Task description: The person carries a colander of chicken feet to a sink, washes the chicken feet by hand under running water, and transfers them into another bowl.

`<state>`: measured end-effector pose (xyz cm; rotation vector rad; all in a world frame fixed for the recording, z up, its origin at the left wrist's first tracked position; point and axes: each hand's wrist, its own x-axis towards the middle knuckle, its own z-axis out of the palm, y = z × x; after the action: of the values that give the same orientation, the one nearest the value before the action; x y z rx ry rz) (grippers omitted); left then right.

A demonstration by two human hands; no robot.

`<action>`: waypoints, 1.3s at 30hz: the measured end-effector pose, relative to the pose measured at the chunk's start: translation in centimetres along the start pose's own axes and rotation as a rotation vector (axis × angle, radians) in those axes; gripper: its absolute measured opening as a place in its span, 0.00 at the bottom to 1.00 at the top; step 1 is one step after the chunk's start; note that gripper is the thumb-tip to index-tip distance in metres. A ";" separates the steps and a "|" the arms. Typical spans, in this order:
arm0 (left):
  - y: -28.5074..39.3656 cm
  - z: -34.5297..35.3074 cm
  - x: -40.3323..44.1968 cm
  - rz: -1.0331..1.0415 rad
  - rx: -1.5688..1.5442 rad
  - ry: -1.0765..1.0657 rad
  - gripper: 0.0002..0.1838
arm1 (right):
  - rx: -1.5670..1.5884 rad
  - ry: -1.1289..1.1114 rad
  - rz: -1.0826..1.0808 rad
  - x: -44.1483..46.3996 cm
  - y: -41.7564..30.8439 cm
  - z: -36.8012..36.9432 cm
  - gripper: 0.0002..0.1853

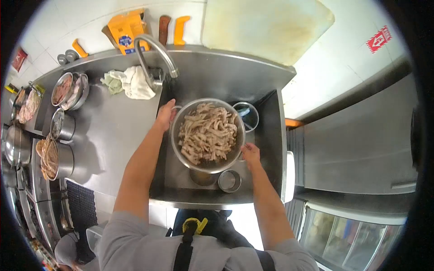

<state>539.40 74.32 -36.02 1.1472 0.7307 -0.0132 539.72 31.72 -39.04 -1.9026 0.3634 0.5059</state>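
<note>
Between my two hands is a large round metal bowl over the steel sink. Pale, elongated pieces that look like chicken feet fill much of it. My left hand is closed on the handle at the bowl's upper left. My right hand grips the handle at the lower right. Under and beside the bowl, in the sink, are a small metal container, a partly covered round container and a clear round container with something bluish in it.
A curved faucet rises behind the sink, beside cloths. On the left counter stand metal bowls with meat and pots. A cutting board leans on the wall. Another person is at lower left.
</note>
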 end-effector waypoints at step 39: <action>11.8 2.5 -25.5 0.149 0.567 -0.306 0.24 | -0.025 0.857 0.258 -78.6 18.4 -31.7 0.18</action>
<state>525.42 68.51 -12.25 1.6929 0.3704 -0.2799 468.72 -3.38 -3.60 -2.0287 1.1671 -0.1803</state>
